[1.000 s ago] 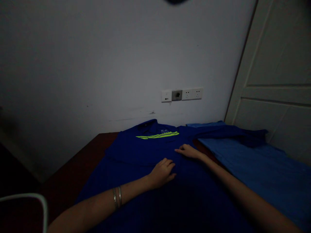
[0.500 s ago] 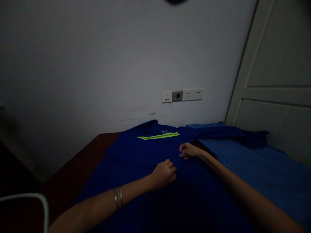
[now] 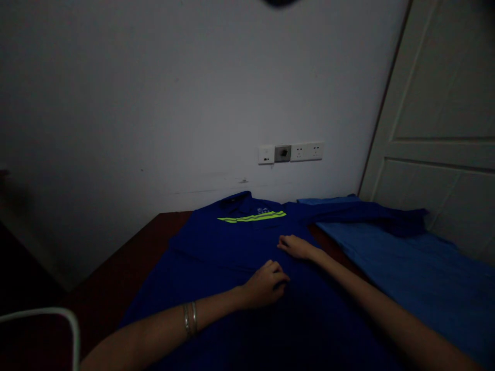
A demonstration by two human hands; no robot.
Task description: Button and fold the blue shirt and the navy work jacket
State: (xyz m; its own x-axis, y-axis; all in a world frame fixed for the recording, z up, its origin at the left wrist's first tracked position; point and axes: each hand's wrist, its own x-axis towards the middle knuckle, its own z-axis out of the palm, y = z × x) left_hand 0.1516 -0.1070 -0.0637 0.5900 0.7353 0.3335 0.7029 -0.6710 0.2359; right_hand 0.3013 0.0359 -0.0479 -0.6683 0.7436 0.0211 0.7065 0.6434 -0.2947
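A dark blue work shirt [image 3: 216, 252] is spread out with its collar toward the wall. A yellow-green reflective stripe [image 3: 255, 217] crosses its chest below some small white print. My left hand [image 3: 266, 284], with bracelets on the wrist, is closed over the middle of the shirt front, fingers curled down at the cloth. Just beyond it, my right hand [image 3: 296, 246] is closed in a pinch at the cloth below the stripe. The fingertips and the exact bit of fabric in them are hard to make out in the dim light.
The shirt lies on a dark red surface [image 3: 154, 239] against a white wall with sockets [image 3: 307, 151]. A lighter blue cloth [image 3: 410, 273] lies to the right, partly under a sleeve. A panelled door [image 3: 436, 129] stands at right; a white curved tube [image 3: 71, 322] shows at lower left.
My right hand has come left and slightly down, its fingers lower on the cloth. My left hand has shifted slightly right and down. The shirt lies nearly the same.
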